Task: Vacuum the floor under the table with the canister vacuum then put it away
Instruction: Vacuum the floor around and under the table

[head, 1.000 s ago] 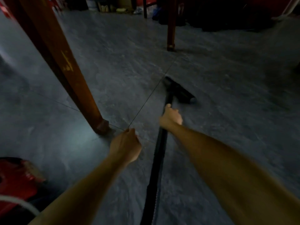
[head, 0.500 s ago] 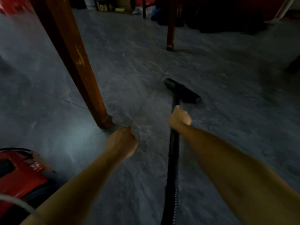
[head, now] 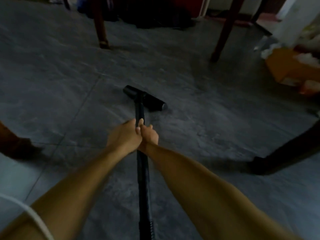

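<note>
The black vacuum wand (head: 143,177) runs from the bottom centre up to its black floor head (head: 145,99), which lies flat on the grey tiled floor (head: 199,129) under the table. My right hand (head: 149,135) grips the wand about a hand's length behind the head. My left hand (head: 125,135) has come in beside it and curls its fingers round the same stretch of wand. A ribbed hose section (head: 151,229) shows at the bottom. The red canister is out of view.
Wooden table legs stand around the floor head: one far left-centre (head: 101,26), one far right (head: 225,30), one near right (head: 284,153), one at the left edge (head: 12,141). A cardboard box (head: 290,66) with clutter sits at the right. A white cord (head: 31,212) crosses the bottom left.
My view swung right, so the near left table leg and the red canister left the frame. My left hand moved from free beside the wand onto it, next to my right hand.
</note>
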